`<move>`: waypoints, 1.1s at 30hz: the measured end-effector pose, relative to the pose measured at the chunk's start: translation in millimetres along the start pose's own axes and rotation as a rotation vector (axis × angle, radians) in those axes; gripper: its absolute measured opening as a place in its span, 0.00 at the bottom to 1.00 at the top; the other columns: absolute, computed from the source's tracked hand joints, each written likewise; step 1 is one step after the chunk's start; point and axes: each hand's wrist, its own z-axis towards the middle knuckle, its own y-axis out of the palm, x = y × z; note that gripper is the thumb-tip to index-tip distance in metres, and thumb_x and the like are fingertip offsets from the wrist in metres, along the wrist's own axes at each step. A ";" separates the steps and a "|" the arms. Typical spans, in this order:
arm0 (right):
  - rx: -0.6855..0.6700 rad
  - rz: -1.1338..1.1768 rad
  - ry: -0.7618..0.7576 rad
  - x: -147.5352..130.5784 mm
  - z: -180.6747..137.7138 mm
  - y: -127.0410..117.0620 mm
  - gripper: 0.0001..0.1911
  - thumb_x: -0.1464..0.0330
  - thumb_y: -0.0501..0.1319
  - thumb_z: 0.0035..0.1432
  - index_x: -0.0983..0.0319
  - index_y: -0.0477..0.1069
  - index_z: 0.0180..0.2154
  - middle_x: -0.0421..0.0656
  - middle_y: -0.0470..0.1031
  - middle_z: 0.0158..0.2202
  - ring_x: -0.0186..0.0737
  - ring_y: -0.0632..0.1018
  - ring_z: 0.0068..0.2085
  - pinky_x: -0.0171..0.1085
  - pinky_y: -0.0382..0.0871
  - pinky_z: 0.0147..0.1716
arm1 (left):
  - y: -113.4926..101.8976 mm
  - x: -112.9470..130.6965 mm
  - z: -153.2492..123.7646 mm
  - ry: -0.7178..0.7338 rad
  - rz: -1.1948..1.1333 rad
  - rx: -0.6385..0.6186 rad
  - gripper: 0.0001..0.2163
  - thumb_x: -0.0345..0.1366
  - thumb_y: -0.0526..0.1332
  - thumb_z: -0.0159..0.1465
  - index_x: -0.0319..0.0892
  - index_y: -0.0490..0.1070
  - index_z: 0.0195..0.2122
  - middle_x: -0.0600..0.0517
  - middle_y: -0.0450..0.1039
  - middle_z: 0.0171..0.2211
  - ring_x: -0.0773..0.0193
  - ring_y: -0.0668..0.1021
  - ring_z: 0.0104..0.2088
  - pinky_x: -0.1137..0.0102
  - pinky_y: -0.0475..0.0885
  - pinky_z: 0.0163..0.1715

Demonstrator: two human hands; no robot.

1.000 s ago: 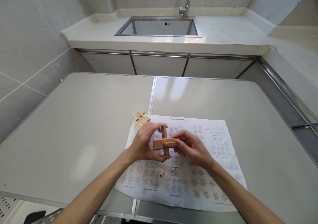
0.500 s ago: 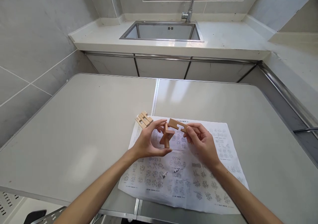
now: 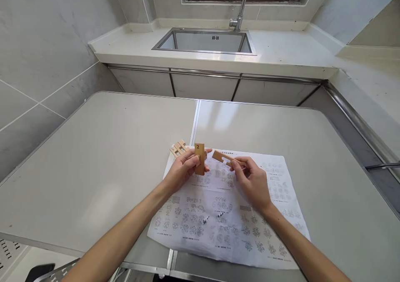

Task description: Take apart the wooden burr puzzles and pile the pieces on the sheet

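My left hand (image 3: pixel 181 171) is closed on an upright wooden puzzle bar (image 3: pixel 199 158) marked with a 2. My right hand (image 3: pixel 251 180) pinches a second notched wooden bar (image 3: pixel 221 157) by its right end, holding it just right of the first, the two pieces apart. Both hands hover over a printed instruction sheet (image 3: pixel 231 215) covered in small diagrams. More notched wooden pieces (image 3: pixel 178 148) lie on the table at the sheet's far left corner, behind my left hand.
The sheet lies on a grey table (image 3: pixel 93 161) with a seam down its middle. Beyond it stands a white counter (image 3: pixel 281 52) with a steel sink (image 3: pixel 204 42) and tap (image 3: pixel 240 11). Tiled wall at left, metal rail at right.
The crossed wooden assembly has come apart. My right hand pulled one bar away to the right; my left hand turned the other piece upright so its number 2 shows.
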 end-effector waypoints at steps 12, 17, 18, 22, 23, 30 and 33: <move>-0.073 -0.196 -0.174 9.7 -2.1 5.7 0.14 0.56 0.58 0.74 0.58 0.75 0.41 0.43 0.79 0.33 0.43 0.76 0.32 0.40 0.67 0.32 | -3.2 -5.8 4.6 -0.024 -0.244 -0.051 0.21 0.50 0.68 0.68 0.42 0.81 0.55 0.40 0.60 0.74 0.62 0.83 0.40 0.65 0.80 0.45; -0.085 -0.248 -0.246 9.9 -1.7 7.5 0.12 0.59 0.59 0.74 0.58 0.75 0.40 0.45 0.78 0.36 0.45 0.75 0.35 0.43 0.68 0.35 | -6.8 -7.6 5.5 -0.037 -0.260 -0.070 0.20 0.49 0.67 0.70 0.41 0.81 0.55 0.39 0.64 0.71 0.64 0.82 0.37 0.66 0.80 0.42; -0.088 -0.254 -0.255 9.8 -1.6 7.6 0.11 0.60 0.59 0.74 0.58 0.75 0.40 0.45 0.78 0.36 0.45 0.75 0.36 0.43 0.68 0.36 | -7.5 -7.9 5.6 -0.040 -0.257 -0.072 0.20 0.49 0.66 0.71 0.41 0.81 0.55 0.39 0.64 0.71 0.65 0.82 0.36 0.67 0.80 0.41; -0.085 -0.271 -0.297 10.3 -1.1 8.2 0.10 0.62 0.58 0.74 0.58 0.74 0.41 0.46 0.77 0.38 0.47 0.75 0.40 0.44 0.69 0.38 | -9.1 -9.2 5.2 -0.039 -0.242 -0.073 0.18 0.47 0.64 0.73 0.41 0.80 0.56 0.39 0.65 0.70 0.66 0.81 0.36 0.69 0.79 0.41; -0.081 -0.274 -0.304 10.8 -1.1 8.4 0.10 0.62 0.58 0.74 0.58 0.74 0.41 0.46 0.77 0.38 0.48 0.75 0.40 0.44 0.69 0.39 | -9.2 -9.4 5.1 -0.034 -0.240 -0.076 0.18 0.47 0.64 0.73 0.42 0.80 0.56 0.40 0.66 0.70 0.66 0.81 0.36 0.69 0.79 0.42; -0.076 -0.298 -0.330 14.8 -0.6 10.1 0.08 0.63 0.58 0.74 0.57 0.75 0.43 0.47 0.77 0.40 0.51 0.75 0.43 0.48 0.71 0.43 | -8.0 -8.9 3.2 -0.039 -0.196 -0.143 0.20 0.49 0.65 0.71 0.44 0.79 0.58 0.39 0.70 0.66 0.66 0.82 0.36 0.69 0.78 0.40; -0.067 -0.268 -0.338 12.9 -0.4 9.4 0.08 0.63 0.59 0.73 0.57 0.74 0.46 0.48 0.77 0.43 0.52 0.76 0.45 0.50 0.73 0.44 | -7.5 -8.0 2.6 -0.058 -0.181 -0.170 0.21 0.50 0.65 0.71 0.43 0.78 0.59 0.38 0.76 0.60 0.65 0.82 0.36 0.69 0.77 0.39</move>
